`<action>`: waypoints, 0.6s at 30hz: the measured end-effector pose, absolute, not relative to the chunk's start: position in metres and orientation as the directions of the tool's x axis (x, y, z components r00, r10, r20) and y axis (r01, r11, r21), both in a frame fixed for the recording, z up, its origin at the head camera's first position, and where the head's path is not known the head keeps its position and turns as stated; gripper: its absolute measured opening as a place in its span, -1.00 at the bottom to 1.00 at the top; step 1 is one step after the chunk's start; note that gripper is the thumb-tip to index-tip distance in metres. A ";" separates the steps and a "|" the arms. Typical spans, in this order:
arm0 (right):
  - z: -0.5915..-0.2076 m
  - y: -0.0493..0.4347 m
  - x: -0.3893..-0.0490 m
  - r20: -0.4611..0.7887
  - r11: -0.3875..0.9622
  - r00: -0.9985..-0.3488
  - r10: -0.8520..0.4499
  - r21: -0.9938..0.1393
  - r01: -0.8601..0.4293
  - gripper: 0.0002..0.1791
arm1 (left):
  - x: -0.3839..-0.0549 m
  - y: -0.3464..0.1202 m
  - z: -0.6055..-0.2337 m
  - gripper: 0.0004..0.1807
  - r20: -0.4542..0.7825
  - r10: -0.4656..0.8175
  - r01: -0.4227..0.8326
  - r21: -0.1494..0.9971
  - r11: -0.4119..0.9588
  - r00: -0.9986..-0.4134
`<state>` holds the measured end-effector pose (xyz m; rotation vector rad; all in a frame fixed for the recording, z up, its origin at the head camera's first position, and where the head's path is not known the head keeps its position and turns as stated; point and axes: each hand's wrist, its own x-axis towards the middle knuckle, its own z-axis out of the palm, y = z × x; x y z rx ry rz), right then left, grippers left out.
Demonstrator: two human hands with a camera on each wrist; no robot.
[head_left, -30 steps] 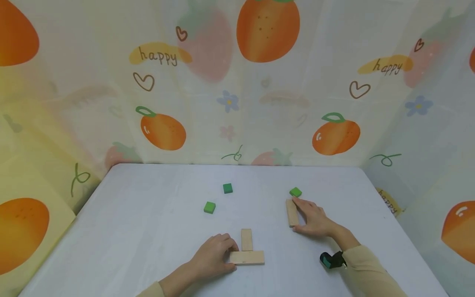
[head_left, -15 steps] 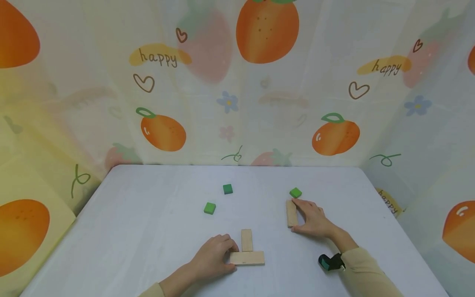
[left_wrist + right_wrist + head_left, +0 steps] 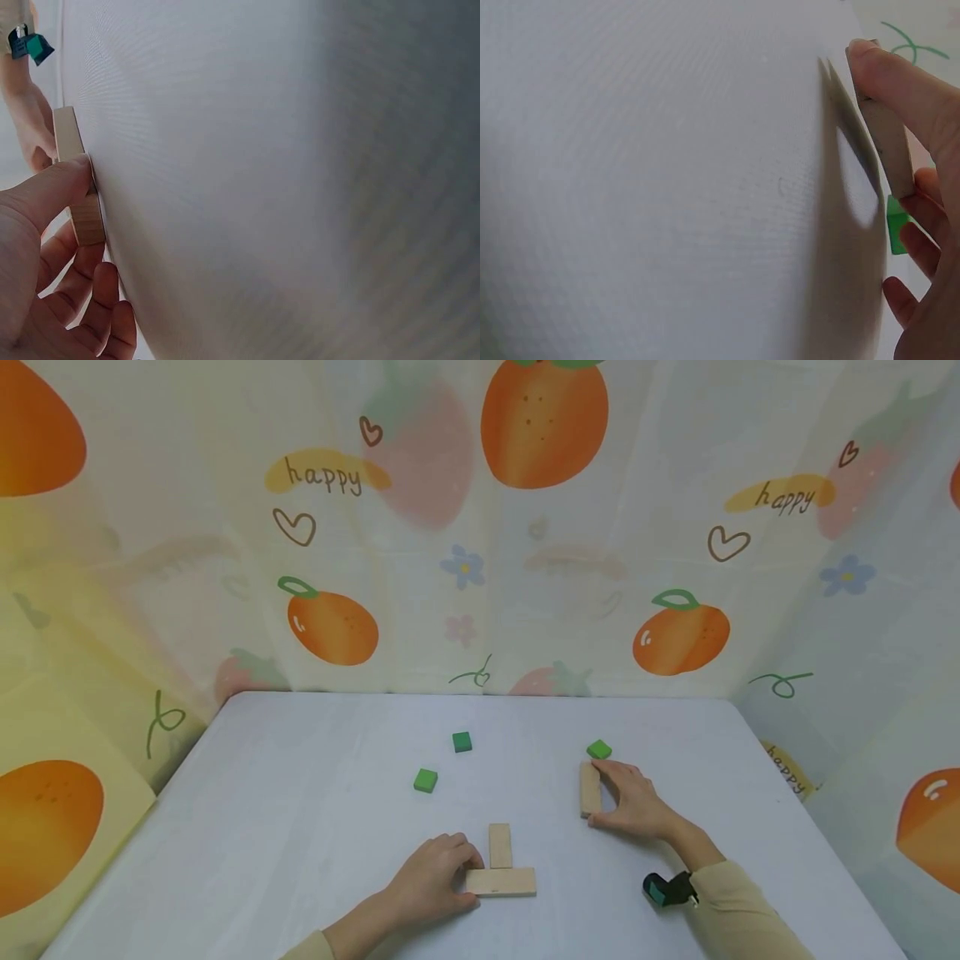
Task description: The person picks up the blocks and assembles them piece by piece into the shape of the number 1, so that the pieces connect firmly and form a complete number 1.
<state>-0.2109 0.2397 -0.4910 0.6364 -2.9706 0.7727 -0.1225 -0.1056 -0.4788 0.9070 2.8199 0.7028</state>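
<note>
In the head view my left hand [image 3: 433, 878] holds the left end of a flat wooden block [image 3: 501, 882] lying crosswise, thumb at the near side and fingers at the far side. A second wooden block [image 3: 499, 846] extends away from its far edge, forming a T. Farther right, my right hand [image 3: 636, 803] grips a third wooden block [image 3: 590, 790] by its two ends, between thumb and fingers. A small green block [image 3: 599, 749] lies just beyond it. In the right wrist view a shadow lies beside the held block [image 3: 886, 142], which looks slightly off the table.
Two more small green blocks, one dark [image 3: 462, 742] and one lighter [image 3: 425, 781], lie toward the middle back of the white table [image 3: 315, 760]. A black and teal device [image 3: 670, 889] is at the right wrist. A fruit-printed curtain [image 3: 525, 568] stands behind the table.
The right thumb has shifted slightly left onto the near end of the block, which now sits a touch higher in the head view. My left hand and its block stay put.
</note>
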 end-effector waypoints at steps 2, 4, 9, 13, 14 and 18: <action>-0.490 0.239 -0.212 0.108 0.789 -0.913 -0.393 -0.472 -0.395 -0.01 | -0.122 -0.105 -0.479 -0.67 0.049 0.569 0.525 0.457 0.718 -0.821; -0.488 0.237 -0.212 0.111 0.778 -0.908 -0.404 -0.480 -0.405 -0.01 | -0.122 -0.105 -0.478 -0.67 0.051 0.565 0.522 0.458 0.720 -0.823; -0.484 0.232 -0.215 0.130 0.762 -0.895 -0.427 -0.480 -0.434 0.00 | -0.121 -0.104 -0.478 -0.67 0.053 0.562 0.519 0.460 0.720 -0.826; -0.482 0.225 -0.219 0.136 0.758 -0.887 -0.441 -0.472 -0.449 0.00 | -0.122 -0.104 -0.478 -0.68 0.046 0.560 0.515 0.462 0.722 -0.827; -0.481 0.223 -0.220 0.138 0.755 -0.885 -0.444 -0.474 -0.453 0.00 | -0.122 -0.104 -0.478 -0.68 0.046 0.560 0.514 0.463 0.722 -0.827; -0.478 0.213 -0.220 0.138 0.740 -0.880 -0.455 -0.490 -0.460 0.00 | -0.122 -0.105 -0.478 -0.68 0.049 0.561 0.517 0.464 0.720 -0.826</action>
